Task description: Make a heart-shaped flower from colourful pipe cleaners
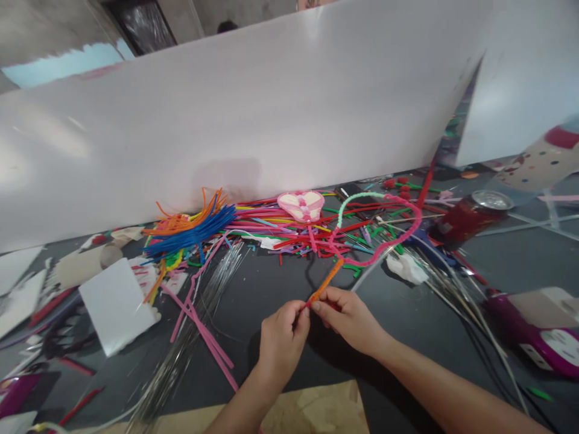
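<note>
My left hand and my right hand meet above the dark table, both closed in a pinch. Between their fingertips is the lower end of a pipe cleaner shape, with a small red or pink bit showing. From there an orange pipe cleaner stem rises to a large twisted pipe cleaner loop, pink along most of its outline and mint green at the upper left. Left of the loop is a pink and cream heart-shaped pipe cleaner piece on a pink stem. The exact join under my fingers is hidden.
Blue pipe cleaners and many other colours lie in a pile along the white partition. Thin metal wires spread at left. A red can and purple glue gun are at right; brown paper lies in front.
</note>
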`<action>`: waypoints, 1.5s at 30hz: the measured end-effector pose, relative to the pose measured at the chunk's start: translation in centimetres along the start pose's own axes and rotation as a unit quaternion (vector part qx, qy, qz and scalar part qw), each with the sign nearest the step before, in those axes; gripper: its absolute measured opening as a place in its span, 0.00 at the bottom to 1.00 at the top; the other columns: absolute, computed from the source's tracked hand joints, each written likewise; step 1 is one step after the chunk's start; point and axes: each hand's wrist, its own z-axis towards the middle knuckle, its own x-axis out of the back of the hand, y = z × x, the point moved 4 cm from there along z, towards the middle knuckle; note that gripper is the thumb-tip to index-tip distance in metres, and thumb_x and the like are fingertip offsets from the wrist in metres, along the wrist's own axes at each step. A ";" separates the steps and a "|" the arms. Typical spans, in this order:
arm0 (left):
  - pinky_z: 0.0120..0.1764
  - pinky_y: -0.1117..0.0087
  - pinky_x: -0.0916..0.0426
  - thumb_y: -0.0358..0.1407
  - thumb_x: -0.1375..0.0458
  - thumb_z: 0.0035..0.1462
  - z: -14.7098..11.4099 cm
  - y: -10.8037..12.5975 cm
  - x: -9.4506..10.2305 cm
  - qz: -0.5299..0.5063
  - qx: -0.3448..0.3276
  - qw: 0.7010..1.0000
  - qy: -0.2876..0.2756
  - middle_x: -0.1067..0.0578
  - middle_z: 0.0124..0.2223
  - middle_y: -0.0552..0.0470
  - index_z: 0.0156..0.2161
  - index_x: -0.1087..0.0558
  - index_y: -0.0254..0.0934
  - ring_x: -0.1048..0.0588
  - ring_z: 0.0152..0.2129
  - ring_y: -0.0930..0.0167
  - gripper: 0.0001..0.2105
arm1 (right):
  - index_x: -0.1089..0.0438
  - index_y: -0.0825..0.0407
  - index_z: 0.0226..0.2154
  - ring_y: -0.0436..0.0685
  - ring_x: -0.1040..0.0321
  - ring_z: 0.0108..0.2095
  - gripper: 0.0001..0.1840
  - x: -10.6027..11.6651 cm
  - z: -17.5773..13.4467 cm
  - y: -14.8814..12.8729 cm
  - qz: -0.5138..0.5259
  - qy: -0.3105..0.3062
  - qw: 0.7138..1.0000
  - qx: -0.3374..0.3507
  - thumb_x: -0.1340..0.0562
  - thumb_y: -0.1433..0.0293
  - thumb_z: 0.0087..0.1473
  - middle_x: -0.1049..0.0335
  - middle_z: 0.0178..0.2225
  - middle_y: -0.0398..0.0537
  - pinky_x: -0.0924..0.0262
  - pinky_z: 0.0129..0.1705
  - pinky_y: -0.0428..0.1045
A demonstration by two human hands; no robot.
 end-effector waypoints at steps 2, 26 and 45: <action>0.26 0.75 0.37 0.39 0.51 0.59 0.1 0.0 -0.2 -0.065 0.034 0.997 -0.024 0.26 0.24 0.55 0.33 0.29 0.37 0.29 0.19 0.74 0.11 | 0.30 0.54 0.30 0.47 0.44 0.21 0.12 -0.1 0.0 -0.3 0.012 -0.014 1.000 0.019 0.43 0.62 0.52 0.37 0.21 0.39 0.48 0.23 0.43; 0.18 0.78 0.45 0.38 0.41 0.49 0.1 -0.2 -1.4 -0.369 0.185 0.907 -0.088 0.26 0.22 0.54 0.26 0.29 0.33 0.37 0.12 0.81 0.09 | 0.37 0.53 0.21 0.45 0.47 0.18 0.18 0.0 0.0 -0.1 0.047 -0.025 0.999 0.000 0.41 0.57 0.51 0.40 0.17 0.38 0.52 0.19 0.42; 0.22 0.76 0.38 0.43 0.45 0.54 0.1 -0.8 -1.9 -0.414 0.177 0.889 -0.077 0.25 0.26 0.50 0.33 0.27 0.31 0.32 0.16 0.77 0.14 | 0.39 0.53 0.20 0.42 0.53 0.14 0.21 0.0 0.2 0.7 0.099 -0.013 0.994 -0.043 0.39 0.53 0.47 0.45 0.14 0.35 0.58 0.16 0.41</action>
